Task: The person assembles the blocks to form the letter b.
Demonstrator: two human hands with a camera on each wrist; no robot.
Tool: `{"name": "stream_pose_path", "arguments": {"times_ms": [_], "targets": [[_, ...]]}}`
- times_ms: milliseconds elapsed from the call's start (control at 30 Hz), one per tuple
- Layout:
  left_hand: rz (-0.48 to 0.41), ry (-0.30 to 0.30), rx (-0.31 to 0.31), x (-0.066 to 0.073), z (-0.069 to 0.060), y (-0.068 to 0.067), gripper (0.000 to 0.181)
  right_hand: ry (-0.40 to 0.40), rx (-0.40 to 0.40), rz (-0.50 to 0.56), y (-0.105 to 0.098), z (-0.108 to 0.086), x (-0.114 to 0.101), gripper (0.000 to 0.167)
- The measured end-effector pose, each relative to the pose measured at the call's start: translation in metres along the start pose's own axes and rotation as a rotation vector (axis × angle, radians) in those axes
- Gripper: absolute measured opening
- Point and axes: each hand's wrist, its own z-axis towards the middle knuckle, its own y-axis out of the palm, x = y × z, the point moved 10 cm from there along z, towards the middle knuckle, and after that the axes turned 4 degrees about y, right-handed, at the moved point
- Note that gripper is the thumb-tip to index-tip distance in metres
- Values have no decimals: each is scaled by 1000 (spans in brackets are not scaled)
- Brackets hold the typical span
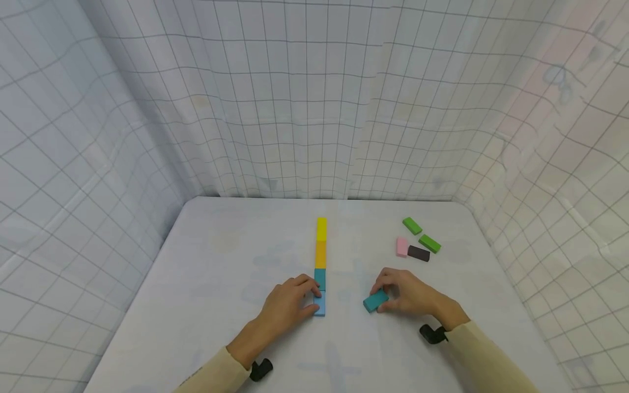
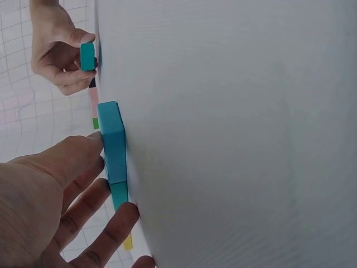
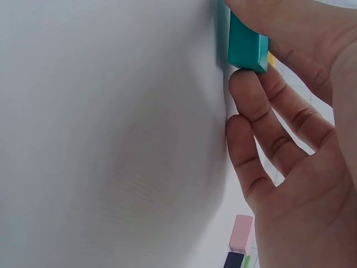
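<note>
On the white table, a straight row of small rectangular blocks runs away from me in the head view: a light blue block (image 1: 320,310) nearest, then a teal block (image 1: 320,278), an orange-yellow block (image 1: 320,254) and a yellow block (image 1: 321,228). My left hand (image 1: 289,302) rests against the left side of the row; its thumb and fingertips touch the light blue block and its joint with the teal one. To the right of the row, my right hand (image 1: 409,292) pinches another teal block (image 1: 374,301) between thumb and fingers, apart from the row.
Farther right lie a pink block (image 1: 402,246), a black block (image 1: 419,253) and two green blocks (image 1: 412,225), all loose and close together. Grid-patterned white curtains (image 1: 304,109) hang behind the table and along both sides. Each wrist wears a small black camera.
</note>
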Motion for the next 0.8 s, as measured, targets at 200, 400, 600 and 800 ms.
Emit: {"name": "stream_pose_path", "arguments": {"times_ms": [200,400,600,800], "targets": [[-13,12,-3,0,0,0,23,-16,23,-11,-4,2,-2,32],[-5,10,3,-1,0,0,23,-43,58,3,-8,8,-8,30],[-12,23,8,0,0,0,23,3,61,34,-10,13,-7,29],[-3,19,8,2,0,1,24,10,97,31,-13,19,-7,32]]}}
